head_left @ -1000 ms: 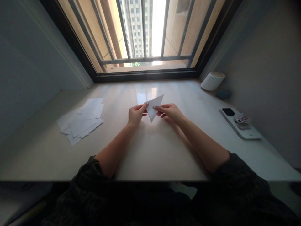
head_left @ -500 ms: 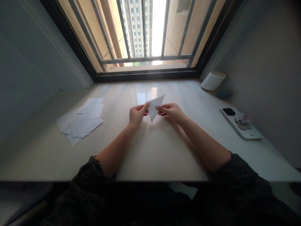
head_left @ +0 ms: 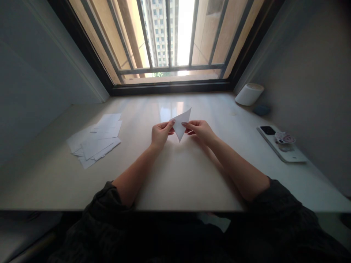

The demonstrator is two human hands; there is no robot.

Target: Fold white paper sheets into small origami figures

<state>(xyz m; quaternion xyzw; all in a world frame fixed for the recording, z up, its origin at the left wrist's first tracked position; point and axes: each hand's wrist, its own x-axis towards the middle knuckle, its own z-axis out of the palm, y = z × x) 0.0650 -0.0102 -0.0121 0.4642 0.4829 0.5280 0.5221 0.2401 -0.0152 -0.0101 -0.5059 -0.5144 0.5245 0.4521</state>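
A small piece of folded white paper (head_left: 180,126), pointed at its top right and at its bottom, is held above the white sill in the middle of the view. My left hand (head_left: 161,134) pinches its left edge, thumb on top and fingers behind. At the right edge, my right hand (head_left: 201,130) grips the same paper between thumb and fingers. The fingers behind the paper are partly hidden.
Several loose white sheets (head_left: 94,140) overlap on the left of the sill (head_left: 175,182). On the right lie a phone (head_left: 282,146) with a round grip, a white cylindrical object (head_left: 249,94) and a dark rounded object (head_left: 261,110). A barred window (head_left: 170,87) stands behind.
The folded paper has turned slightly between my fingers, its lower point shifting a little to the right. Both hands keep their pinch and have barely moved.
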